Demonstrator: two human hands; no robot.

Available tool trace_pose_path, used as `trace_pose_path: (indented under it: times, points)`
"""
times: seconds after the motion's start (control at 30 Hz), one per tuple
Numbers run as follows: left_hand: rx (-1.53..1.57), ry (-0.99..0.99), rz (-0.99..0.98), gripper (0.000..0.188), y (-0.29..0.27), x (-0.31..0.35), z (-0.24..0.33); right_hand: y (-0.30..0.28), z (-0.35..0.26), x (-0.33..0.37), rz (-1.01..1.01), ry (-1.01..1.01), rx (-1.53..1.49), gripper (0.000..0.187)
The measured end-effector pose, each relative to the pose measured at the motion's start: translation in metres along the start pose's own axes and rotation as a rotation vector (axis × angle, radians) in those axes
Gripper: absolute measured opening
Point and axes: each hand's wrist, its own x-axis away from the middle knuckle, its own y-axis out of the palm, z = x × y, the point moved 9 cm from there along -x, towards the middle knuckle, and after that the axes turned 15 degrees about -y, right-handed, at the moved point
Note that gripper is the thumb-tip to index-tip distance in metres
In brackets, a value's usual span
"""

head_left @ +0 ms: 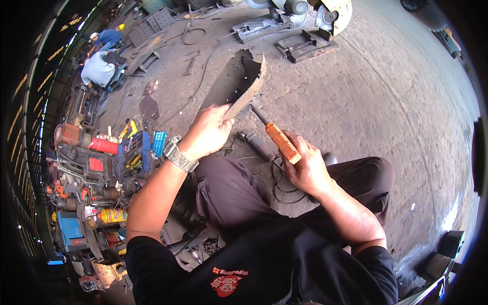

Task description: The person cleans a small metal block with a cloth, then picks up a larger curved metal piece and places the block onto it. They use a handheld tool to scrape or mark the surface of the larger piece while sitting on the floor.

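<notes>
My left hand (209, 131), a watch on its wrist, is closed around the lower end of a curved, rusty sheet-metal piece (226, 84). This piece is raised over the floor, its top edge ragged and its inner side dark with a few small bright holes or spots. In my right hand (311, 170) is an orange-handled tool (282, 142) with a narrow dark shaft. The shaft points up and left, its tip close to the metal's right edge; whether they touch I cannot tell. Under the hands, a grey power tool (258, 146) with a black cord lies on the floor.
A cut-off saw (329, 18) and a metal frame (306, 47) stand ahead. At left are a blue open toolbox (133, 155), a red cylinder (104, 146), a yellow bottle (113, 215) and assorted tools. Two people (99, 69) crouch at far left. A cable (204, 76) crosses the concrete.
</notes>
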Motion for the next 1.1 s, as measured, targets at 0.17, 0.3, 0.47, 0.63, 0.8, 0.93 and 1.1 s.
trace_pose_path:
  times: [0.17,0.3,0.47,0.63,0.8,0.93,1.1]
  points:
    - [0.016,0.118,0.086,0.03,0.014,-0.013,0.003,-0.003,0.012,-0.002,-0.027,0.022,0.026,0.051]
    - [0.089,0.158,0.121,0.028,0.024,-0.022,0.012,-0.016,0.022,-0.009,-0.117,0.107,0.035,0.053]
    - [0.157,0.12,0.106,0.031,0.063,-0.043,-0.011,-0.021,0.04,-0.011,-0.195,0.101,0.091,0.053]
    - [0.242,0.099,0.094,0.03,0.096,-0.05,-0.01,-0.016,0.066,-0.001,-0.235,0.166,0.132,0.052]
    - [0.239,0.08,0.163,0.03,0.12,-0.056,-0.025,-0.004,0.086,0.009,-0.212,0.172,0.166,0.049]
    - [0.29,0.078,0.141,0.02,0.12,-0.054,-0.028,0.002,0.087,0.007,-0.177,0.183,0.115,0.047]
    - [0.31,0.065,0.116,0.019,0.123,-0.054,-0.035,0.01,0.089,0.007,-0.191,0.165,0.131,0.045]
